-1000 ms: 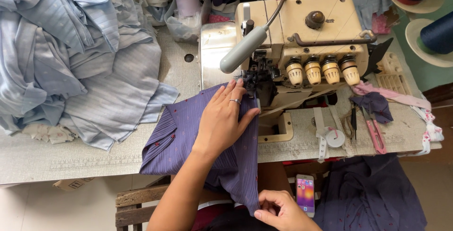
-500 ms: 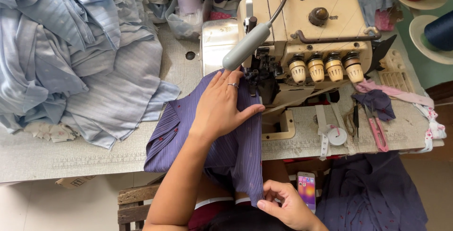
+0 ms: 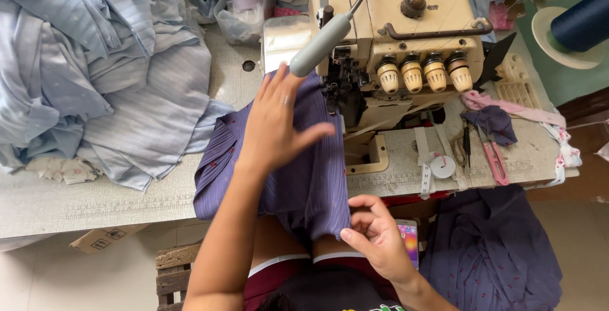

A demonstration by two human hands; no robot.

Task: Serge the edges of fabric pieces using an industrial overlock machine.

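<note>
My left hand (image 3: 276,124) lies flat, fingers spread and released, on the dark purple ribbed fabric piece (image 3: 311,178) draped over the table edge beside the cream overlock sewing machine (image 3: 399,38). My right hand (image 3: 377,238) pinches the fabric's lower hem. The cloth shows fine vertical pleats and small red dots.

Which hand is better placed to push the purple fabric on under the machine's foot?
Left, probably. The left hand lies flat on the purple fabric beside the sewing machine; the right hand pinches its near edge, off the table.
</note>
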